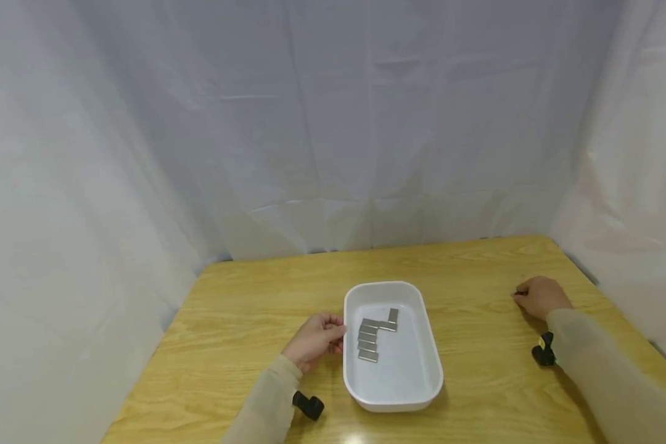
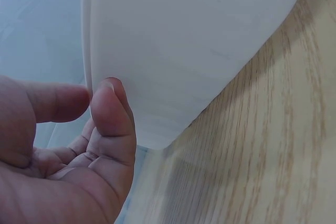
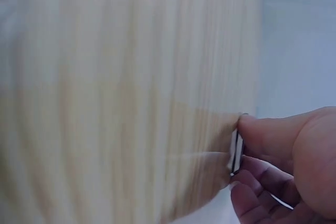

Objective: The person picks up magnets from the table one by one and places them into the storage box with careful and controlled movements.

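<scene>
A white rectangular tray [image 1: 430, 364] stands on the wooden table, with several small flat silver metal pieces [image 1: 368, 346] lying inside along its left and upper middle. My left hand [image 1: 316, 338] pinches the tray's left rim; in the left wrist view the thumb [image 2: 111, 111] lies against the outer wall [image 2: 173, 40] and a finger touches the rim. Well to the right of the tray, my right hand [image 1: 542, 297] is low over the table. Between its thumb and fingers it pinches a small flat metal piece [image 3: 237, 150], seen nearly edge-on in the right wrist view.
The wooden table [image 1: 244, 327] reaches back to a pale plastic sheet [image 1: 338, 123] hanging behind it, with more sheeting at both sides. A black wrist camera [image 1: 308, 406] sits on the left sleeve, another camera [image 1: 544, 349] on the right.
</scene>
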### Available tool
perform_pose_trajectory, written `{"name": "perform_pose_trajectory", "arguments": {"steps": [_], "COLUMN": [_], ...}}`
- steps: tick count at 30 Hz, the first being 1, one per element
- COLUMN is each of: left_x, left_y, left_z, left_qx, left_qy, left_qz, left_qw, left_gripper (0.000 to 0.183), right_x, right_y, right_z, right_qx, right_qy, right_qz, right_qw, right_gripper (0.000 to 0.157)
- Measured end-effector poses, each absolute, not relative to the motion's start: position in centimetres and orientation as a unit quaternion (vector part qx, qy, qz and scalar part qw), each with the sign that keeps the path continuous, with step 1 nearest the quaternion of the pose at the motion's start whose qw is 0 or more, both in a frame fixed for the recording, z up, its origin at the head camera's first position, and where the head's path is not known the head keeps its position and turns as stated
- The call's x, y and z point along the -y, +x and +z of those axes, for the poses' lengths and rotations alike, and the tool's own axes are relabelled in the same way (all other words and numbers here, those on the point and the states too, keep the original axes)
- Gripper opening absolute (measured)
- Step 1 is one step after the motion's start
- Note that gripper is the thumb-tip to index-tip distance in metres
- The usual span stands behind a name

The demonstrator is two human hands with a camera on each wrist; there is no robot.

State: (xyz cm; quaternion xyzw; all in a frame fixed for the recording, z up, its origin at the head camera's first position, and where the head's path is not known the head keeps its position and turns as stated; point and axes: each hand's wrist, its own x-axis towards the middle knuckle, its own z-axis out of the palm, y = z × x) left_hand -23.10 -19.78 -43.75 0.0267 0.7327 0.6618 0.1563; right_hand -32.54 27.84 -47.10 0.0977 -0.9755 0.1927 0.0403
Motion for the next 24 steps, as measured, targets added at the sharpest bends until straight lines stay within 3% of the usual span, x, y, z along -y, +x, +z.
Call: {"name": "perform_pose_trajectory", "arguments": {"steps": [14,24], "left_x": [19.8,20.3], "left_y": [-23.2,-23.1], "left_z": [-43.9,-43.8], "left_qx": [-0.731,-0.735], "left_qy": [0.021,0.025], "left_qz": [0.664,0.66], "left_qw": [0.157,0.156], "left_gripper": [0.022,0.022], "right_x": [-22.7,-19.5], "right_y": [-30.0,-28.1], "right_z": [-46.2,-45.8], "right_qx": [0.967,0.96], "right_qy": [0.142,0.185], "right_qz": [0.214,0.208], "right_qw": [-0.005,0.006], "right_gripper": [0.026,0.018]}}
